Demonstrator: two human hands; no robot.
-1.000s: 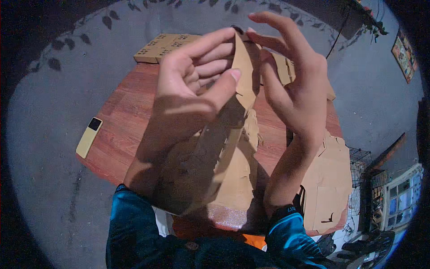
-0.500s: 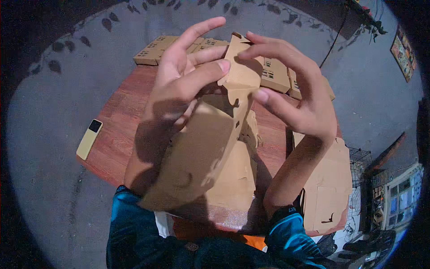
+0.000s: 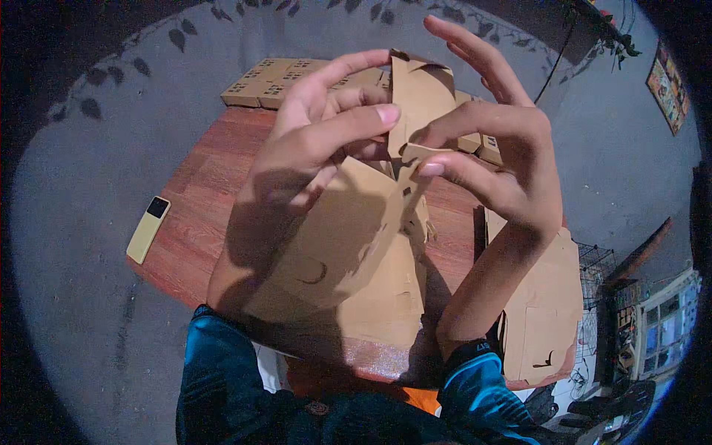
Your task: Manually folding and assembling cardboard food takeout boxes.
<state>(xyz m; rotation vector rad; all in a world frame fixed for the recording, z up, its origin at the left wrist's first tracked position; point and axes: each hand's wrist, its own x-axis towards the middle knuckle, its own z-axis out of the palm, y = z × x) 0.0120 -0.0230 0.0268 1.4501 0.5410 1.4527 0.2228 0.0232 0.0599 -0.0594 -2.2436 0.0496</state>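
Observation:
Between my hands a brown cardboard box (image 3: 326, 230), partly folded, is held tilted above the table. My left hand (image 3: 319, 133) pinches its upper end panel, thumb on the near face and a finger reaching to the top edge. Lower on that end, my right hand (image 3: 504, 156) grips a small notched flap between thumb and bent index finger; its other fingers stretch upward. A slot shows in the side wall just under the flap. Beneath the box lies a stack of flat cardboard blanks (image 3: 393, 311), partly hidden by it.
Several folded boxes with dark printing (image 3: 256, 85) stand in a row along the far table edge. More flat cardboard blanks (image 3: 549, 297) lie at the right. A yellow phone (image 3: 148, 230) rests at the left edge of the reddish wooden table (image 3: 196, 178).
My right hand has shifted from the end panel's top to the notched flap, now pinched and bent. The box's end panel stands more upright, and its body has swung slightly.

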